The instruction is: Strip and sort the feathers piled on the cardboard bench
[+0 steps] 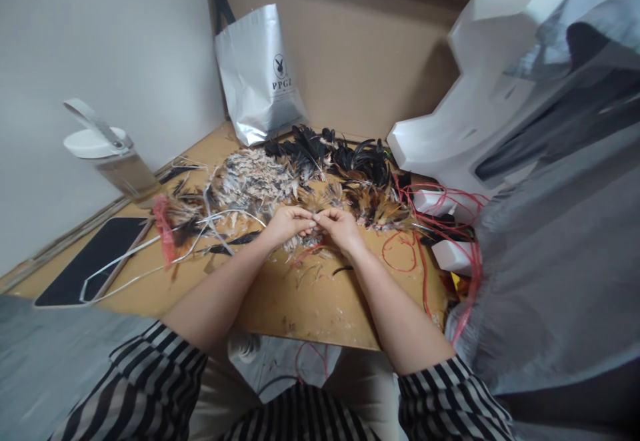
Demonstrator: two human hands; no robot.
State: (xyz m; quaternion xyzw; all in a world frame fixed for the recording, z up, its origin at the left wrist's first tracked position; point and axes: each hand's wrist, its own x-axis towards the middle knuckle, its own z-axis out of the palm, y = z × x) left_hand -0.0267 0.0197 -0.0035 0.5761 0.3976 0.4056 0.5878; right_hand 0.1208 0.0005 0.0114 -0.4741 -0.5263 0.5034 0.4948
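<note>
My left hand (290, 223) and my right hand (341, 229) meet fingertip to fingertip over the middle of the table. Both are closed in a pinch. Whatever lies between the fingers is too small to make out. Just beyond them spreads a heap of pale, mottled feathers (253, 177), quill ends toward me. Black feathers (363, 161) lie behind, and brown feathers (380, 209) sit to the right of my right hand. Under the hands are loose feather bits, partly hidden by my fingers. A thin red string (400, 261) curls on the tabletop at right.
A phone or tablet (95, 261) with a white cable lies at left, near a tilted lidded bottle (125, 167). A silver bag (255, 81) stands behind the feathers. At right are white power adapters (453, 254), tangled red cords and a grey cloth (555, 261).
</note>
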